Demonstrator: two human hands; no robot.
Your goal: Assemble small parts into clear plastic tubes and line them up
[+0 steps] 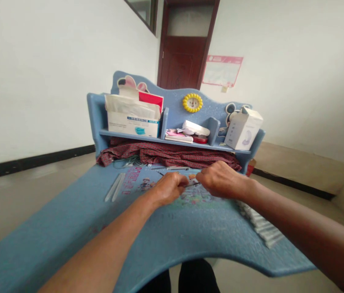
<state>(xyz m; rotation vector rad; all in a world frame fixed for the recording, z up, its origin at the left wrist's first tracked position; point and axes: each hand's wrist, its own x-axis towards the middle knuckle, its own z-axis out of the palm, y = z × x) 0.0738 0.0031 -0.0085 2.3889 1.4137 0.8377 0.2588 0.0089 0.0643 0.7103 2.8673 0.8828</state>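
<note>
The left hand (170, 189) and right hand (218, 179) gripped a thin rod (193, 184), seemingly mid-job; white sticks (261, 226) lay bunched, two translucent sticks (117, 186) well apart.

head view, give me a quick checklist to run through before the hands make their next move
1. Left hand has its grip on the thin rod: ok.
2. Right hand is closed at the rod's other end: ok.
3. Rod ends seated properly inside the fingers: cannot tell, the hands cover them.
4. Two pale sticks on the desk lie apart from the left hand: ok.
5. White tubes fully in sight for counting: not ok, the right forearm covers some.
6. Right hand clear of the checked cloth: cannot tell, they overlap in view.
</note>
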